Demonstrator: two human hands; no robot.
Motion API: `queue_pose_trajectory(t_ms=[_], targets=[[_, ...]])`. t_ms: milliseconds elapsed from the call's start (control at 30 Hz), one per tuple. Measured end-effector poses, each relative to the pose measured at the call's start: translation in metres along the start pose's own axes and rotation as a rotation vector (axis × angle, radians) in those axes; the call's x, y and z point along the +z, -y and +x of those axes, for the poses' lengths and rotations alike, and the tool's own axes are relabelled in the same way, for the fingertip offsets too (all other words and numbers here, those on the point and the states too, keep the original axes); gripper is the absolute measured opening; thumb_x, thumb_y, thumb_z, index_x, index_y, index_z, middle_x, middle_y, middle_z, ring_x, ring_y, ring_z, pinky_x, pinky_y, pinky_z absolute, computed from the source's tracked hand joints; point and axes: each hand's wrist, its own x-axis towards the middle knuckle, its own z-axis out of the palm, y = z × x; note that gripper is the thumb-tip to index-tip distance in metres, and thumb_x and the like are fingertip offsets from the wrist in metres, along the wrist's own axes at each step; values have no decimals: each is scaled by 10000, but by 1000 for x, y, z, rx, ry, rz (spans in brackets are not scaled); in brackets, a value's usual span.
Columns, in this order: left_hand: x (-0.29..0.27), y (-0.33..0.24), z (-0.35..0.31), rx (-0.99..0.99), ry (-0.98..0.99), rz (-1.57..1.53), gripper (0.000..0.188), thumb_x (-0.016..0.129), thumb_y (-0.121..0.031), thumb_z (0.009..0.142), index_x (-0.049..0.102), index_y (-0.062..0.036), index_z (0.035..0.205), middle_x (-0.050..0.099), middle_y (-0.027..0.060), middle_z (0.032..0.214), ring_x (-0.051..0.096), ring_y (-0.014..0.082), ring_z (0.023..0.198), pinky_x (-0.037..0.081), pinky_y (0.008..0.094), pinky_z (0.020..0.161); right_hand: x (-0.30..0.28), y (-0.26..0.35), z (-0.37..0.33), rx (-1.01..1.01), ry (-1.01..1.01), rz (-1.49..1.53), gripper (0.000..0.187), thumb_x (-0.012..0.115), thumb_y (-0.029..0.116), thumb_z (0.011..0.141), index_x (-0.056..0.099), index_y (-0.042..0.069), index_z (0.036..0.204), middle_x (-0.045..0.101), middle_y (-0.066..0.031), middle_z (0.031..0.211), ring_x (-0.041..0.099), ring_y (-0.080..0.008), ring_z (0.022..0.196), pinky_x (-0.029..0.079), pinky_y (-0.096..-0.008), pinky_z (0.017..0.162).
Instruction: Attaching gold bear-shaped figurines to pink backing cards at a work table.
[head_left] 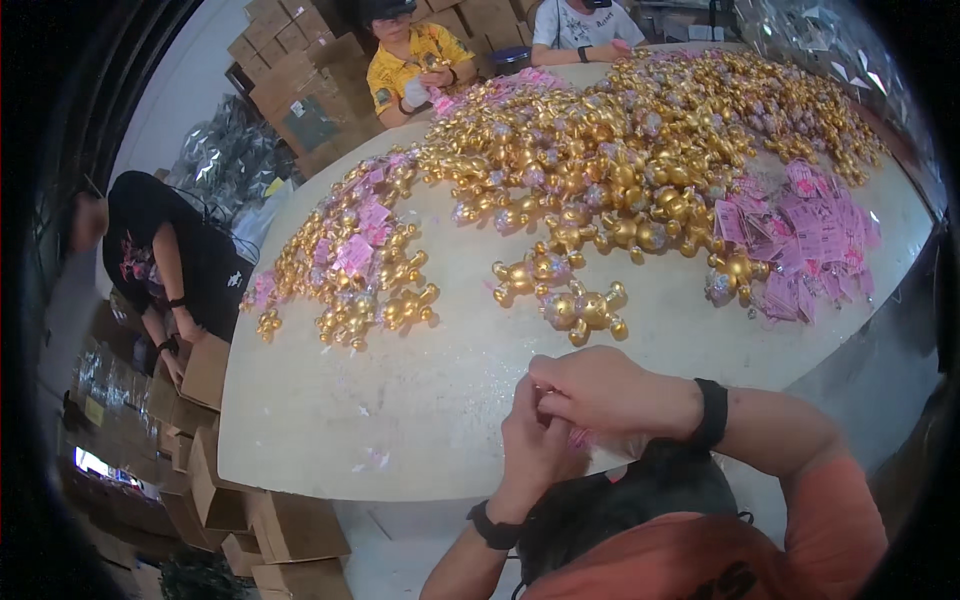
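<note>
1. Left hand (530,440), at the worktop (400,420) edge, pinches a small pink tag (578,438).
2. Right hand (600,390) curls over it, fingers pressed together on the same tag; likely being readied, needing steady fingertip work.
3. Gold bear figures (585,310) lie beyond.

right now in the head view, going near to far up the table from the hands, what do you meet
The two hands, left hand and right hand, pinching a pink tag → bare tabletop → lone gold bear figure → big heap of gold figures → person in yellow shirt.
</note>
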Motion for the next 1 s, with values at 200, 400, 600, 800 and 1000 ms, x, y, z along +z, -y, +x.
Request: queue_pose_trajectory(t_ms=[200,400,600,800,1000], targets=[[5,17,7,191,-62,269,126,582,-47,859,596,2,975,630,44,755,583,104,747,483,268,659,-3,-29,6,4,34,129,206,614,211,798,554,38,891,619,-156,738,604,-359,712,462,-434,626],[3,29,13,75,-51,31,128,582,-108,904,609,18,901,603,28,742,518,83,680,457,250,625,-20,-87,29,-116,-224,-213,323,702,254,750,571,69,980,597,-122,1058,583,-338,912,457,-434,721],[5,29,11,28,9,-72,182,579,-158,916,606,20,892,607,51,740,526,89,683,459,249,631,-11,-97,25,-99,-171,-575,562,723,204,723,477,44,1202,530,-145,1083,566,-370,929,458,-445,791],[3,30,14,110,87,73,217,522,-223,934,609,-25,929,625,164,757,625,322,675,491,362,622,-15,-109,-1,-36,-182,-406,504,728,63,660,492,16,1103,535,-164,1027,559,-379,920,461,-419,775],[11,27,17,166,112,113,200,514,-222,931,599,-41,909,626,164,759,626,350,696,488,385,616,-41,-83,-29,63,54,-276,487,719,22,606,508,14,1045,567,-137,923,553,-384,914,442,-449,772]])
